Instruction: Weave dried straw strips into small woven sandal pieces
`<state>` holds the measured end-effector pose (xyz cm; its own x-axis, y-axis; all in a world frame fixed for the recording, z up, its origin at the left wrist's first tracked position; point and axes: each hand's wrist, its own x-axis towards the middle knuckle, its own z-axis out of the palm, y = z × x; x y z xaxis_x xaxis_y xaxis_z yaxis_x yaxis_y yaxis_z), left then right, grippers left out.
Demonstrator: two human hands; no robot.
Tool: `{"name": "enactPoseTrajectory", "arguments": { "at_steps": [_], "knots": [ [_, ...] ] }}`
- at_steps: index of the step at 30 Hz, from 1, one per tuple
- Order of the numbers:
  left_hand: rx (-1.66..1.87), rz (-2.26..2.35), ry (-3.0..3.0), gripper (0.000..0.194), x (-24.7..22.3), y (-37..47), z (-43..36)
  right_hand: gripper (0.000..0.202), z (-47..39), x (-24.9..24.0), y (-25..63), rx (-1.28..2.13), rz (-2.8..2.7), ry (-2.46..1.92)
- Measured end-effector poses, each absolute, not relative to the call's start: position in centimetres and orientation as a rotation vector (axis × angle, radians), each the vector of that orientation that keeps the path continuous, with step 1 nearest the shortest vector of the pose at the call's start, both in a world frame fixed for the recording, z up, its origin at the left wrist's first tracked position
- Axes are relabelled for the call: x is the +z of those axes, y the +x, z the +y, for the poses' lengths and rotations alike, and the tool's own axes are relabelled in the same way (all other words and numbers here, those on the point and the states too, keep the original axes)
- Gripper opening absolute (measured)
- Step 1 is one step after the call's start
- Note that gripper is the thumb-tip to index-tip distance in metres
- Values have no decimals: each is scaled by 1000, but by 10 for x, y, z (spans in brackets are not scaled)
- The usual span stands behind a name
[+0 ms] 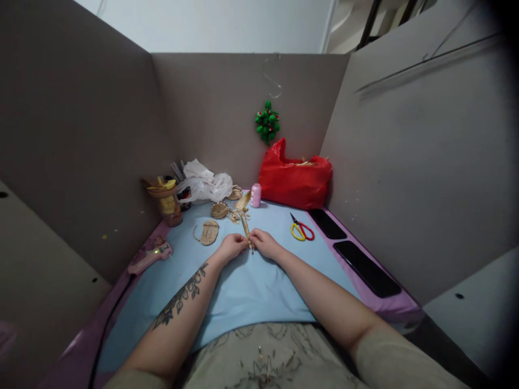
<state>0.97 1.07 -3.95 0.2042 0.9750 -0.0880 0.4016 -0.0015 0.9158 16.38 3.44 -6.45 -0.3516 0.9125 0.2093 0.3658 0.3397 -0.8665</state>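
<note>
Both my hands meet at the middle of the blue cloth [259, 286]. My left hand [234, 246] and my right hand [263, 243] are closed, pinching a thin bundle of dry straw-coloured strips [245, 224] between them. The bundle points away from me, and a short end pokes out below my fingers. Beyond my hands lie dry husk scraps [234, 217] and a larger husk piece [243, 201]. Left of my left hand rests a flat woven oval piece [210, 232] with a braided cord. A small round woven basket [219, 210] sits behind it.
Scissors [300, 231] with yellow and red handles lie to the right, near two phones [367, 268]. A pink thread spool [255, 195] stands by a red bag [295, 181]. At left are a pink glue gun [151, 257], a tool jar [167, 202] and a white plastic bag [206, 185].
</note>
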Motion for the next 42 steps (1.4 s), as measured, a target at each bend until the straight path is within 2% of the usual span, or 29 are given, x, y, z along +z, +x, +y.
{"name": "enactPoseTrajectory", "arguments": {
  "at_steps": [14, 24, 29, 34, 39, 42],
  "knots": [
    [793, 1371, 1620, 13, -38, 10, 10, 9, 30, -61, 162, 1193, -1664, -934],
    [863, 1270, 1534, 14, -40, 7, 10, 18, 27, -54, 161, 1149, -1550, -980],
    [888, 1272, 1802, 24, -39, 5, 4, 17, 23, -51, 157, 1074, -1554, -1000],
    [865, 1308, 1922, 24, -44, 11, 5, 18, 17, -49, 146, 1020, -1579, -970],
    [852, 1302, 1811, 20, -45, 9, 10, 29, 25, -39, 158, 1159, -1340, -894],
    [853, 1315, 1678, 20, -42, 7, 9, 28, 31, -37, 175, 1140, -1329, -1032]
  ]
}}
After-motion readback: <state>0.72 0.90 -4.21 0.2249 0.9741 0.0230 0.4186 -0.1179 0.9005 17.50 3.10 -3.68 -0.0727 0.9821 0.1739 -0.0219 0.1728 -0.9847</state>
